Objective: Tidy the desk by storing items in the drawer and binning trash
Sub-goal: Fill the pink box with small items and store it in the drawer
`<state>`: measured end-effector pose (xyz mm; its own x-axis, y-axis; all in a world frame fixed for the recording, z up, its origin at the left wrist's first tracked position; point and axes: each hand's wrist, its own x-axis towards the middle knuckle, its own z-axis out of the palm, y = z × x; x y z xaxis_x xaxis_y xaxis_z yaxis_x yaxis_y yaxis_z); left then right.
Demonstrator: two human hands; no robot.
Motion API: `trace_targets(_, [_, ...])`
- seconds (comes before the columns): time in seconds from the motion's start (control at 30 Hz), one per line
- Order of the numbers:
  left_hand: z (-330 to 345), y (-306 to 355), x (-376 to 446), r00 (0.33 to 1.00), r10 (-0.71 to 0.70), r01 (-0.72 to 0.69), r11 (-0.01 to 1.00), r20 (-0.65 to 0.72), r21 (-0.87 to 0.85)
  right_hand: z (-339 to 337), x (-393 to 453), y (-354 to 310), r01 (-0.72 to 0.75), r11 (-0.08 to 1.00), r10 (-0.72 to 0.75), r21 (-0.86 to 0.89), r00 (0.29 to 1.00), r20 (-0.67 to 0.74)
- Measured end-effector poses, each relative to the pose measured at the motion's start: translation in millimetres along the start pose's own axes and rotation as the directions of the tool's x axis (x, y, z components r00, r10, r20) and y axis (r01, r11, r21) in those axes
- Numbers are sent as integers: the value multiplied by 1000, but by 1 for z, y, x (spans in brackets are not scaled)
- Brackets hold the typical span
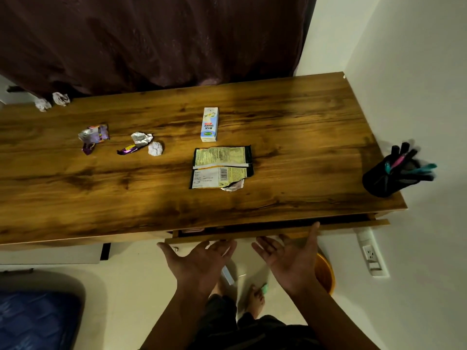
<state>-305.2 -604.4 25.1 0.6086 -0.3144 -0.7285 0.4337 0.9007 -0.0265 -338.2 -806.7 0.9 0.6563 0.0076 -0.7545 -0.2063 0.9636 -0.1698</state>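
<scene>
Drawer (252,229) seen slightly open at desk (151,193) front edge, 6 o'clock. Left hand (199,265), right hand (290,261) held before it, fingers spread, nothing gripped. Carton (210,124), wrapper (221,166) at centre; pen cup (386,176) at 3 o'clock.

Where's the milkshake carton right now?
In the head view, the milkshake carton lies flat near the middle of the desk, just behind the torn black snack packet and right of the crumpled wrappers.
</scene>
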Motion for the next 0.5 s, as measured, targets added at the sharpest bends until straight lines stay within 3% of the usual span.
trace_targets(0.5, [18, 12, 28, 999, 17, -16, 1000, 39, -27, 23, 27, -20, -9, 1000, 7, 30, 997, 76])
